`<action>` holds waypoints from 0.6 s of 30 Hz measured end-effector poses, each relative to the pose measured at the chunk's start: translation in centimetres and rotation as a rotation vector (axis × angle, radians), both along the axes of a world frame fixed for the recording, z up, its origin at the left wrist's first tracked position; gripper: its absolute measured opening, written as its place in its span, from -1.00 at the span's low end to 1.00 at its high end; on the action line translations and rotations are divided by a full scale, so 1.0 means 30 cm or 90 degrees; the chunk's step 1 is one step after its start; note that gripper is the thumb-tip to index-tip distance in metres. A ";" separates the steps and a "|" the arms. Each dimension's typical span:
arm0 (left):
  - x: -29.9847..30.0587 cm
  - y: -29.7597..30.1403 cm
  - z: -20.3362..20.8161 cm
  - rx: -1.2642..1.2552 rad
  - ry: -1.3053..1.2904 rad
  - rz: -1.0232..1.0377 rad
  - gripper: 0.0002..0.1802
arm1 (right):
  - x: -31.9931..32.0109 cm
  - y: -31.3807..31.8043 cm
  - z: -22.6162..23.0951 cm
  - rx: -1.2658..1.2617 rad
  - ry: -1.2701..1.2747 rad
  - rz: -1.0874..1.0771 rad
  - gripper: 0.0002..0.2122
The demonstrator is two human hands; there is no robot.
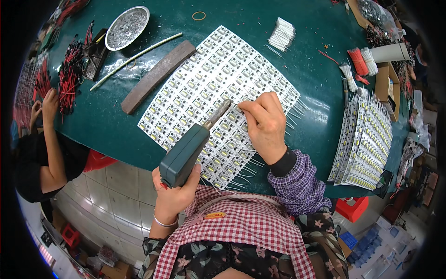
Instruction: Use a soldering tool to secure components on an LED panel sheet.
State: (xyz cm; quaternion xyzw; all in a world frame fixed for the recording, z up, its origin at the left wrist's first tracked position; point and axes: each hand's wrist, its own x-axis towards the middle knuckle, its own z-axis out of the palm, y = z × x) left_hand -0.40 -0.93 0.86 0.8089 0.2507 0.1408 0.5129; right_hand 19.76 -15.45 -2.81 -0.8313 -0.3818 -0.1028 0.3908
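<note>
My left hand (pixel 175 197) is wrapped round the handle of a dark green soldering gun (pixel 185 156). Its metal tip points up and to the right, over a large white sheet of LED circuit boards (pixel 186 109). Just right of that tip, my right hand (pixel 268 125) is closed in a pinch over the sheet, on what looks like a thin white wire; the fingers mostly hide it. Rows of small yellowish LEDs cover the sheet, and several short white wires stick out along its right and lower edges.
A brown bar (pixel 158 76) lies along the sheet's left edge, beside a pale stick (pixel 134 61) and a metal bowl (pixel 127 28) of silvery bits. White wires (pixel 281 34) lie behind; wired LED sheets (pixel 364 144) are stacked right. At left, another person's hand (pixel 50 104) handles red-black wires.
</note>
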 end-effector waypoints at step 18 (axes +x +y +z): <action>-0.015 -0.008 -0.003 -0.076 -0.017 0.090 -0.80 | -0.007 0.011 0.015 0.050 0.014 -0.018 -0.85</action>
